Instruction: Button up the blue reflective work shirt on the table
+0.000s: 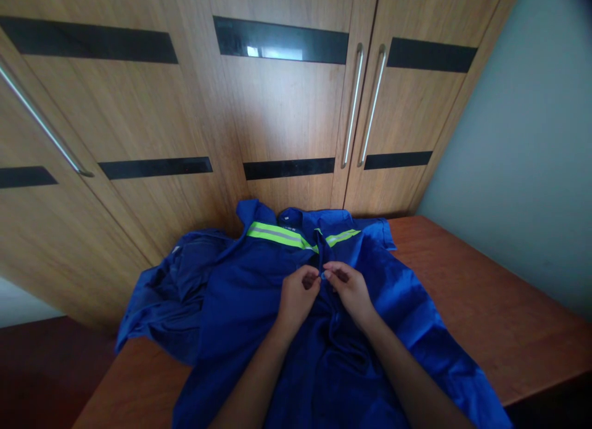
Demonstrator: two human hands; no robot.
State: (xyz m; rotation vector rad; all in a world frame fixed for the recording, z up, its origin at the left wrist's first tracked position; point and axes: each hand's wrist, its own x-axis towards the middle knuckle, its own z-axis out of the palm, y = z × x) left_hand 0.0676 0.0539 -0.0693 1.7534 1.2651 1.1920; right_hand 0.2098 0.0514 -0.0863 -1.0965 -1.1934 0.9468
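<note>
A blue work jacket [259,281] with a yellow-green and grey reflective band across the chest lies spread face up, collar away from me. My left hand [300,293] pinches the front edge of the jacket between thumb and fingers. Close beside it, my right hand [348,287] is closed in a pinch at the same front opening. Between the fingertips shows a small pale-blue button [324,275]; whether it is in its hole I cannot tell. Below the hands, the jacket's front is rumpled in folds.
Another bunched dark-blue garment [185,287] lies at the left, against the jacket. Both rest on a reddish-brown wooden table [462,293]. Behind it stands a wooden wardrobe [282,114] with metal handles and black strips. A pale wall [522,158] rises on the right.
</note>
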